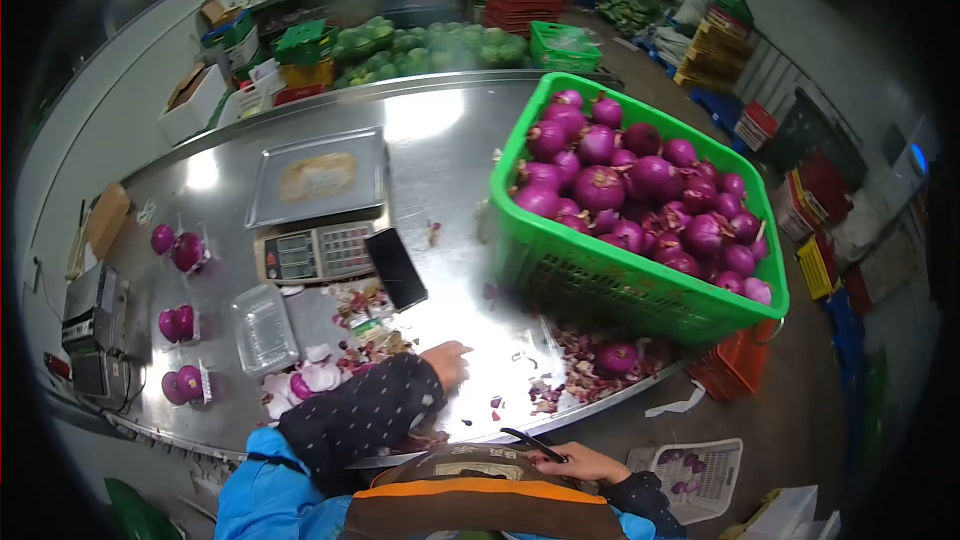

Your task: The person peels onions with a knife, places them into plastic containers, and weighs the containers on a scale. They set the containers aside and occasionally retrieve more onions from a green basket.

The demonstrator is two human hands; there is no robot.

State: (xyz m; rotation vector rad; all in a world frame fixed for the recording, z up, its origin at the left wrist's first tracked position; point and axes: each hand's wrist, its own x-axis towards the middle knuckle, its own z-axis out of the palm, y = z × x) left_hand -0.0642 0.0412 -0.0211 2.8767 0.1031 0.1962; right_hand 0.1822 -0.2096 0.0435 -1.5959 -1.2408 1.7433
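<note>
My left hand (447,364) rests over the metal table (460,190), just right of a heap of onion skins (385,345); its fingers point right and what they do, if anything, is too small to tell. Near my apron my right hand (580,462) is closed on a thin black-handled tool (530,443). A green crate (640,285) full of purple onions (600,187) stands at the table's right. One loose onion (617,357) lies among skins in front of it. An empty clear tray (266,330) sits left of the skins.
A scale (318,250) with a phone (396,268) against it stands beyond my left hand. Trays of onions (187,252) line the left side, near a black machine (95,310). Below the right edge are a red crate (735,365) and a white basket (715,475).
</note>
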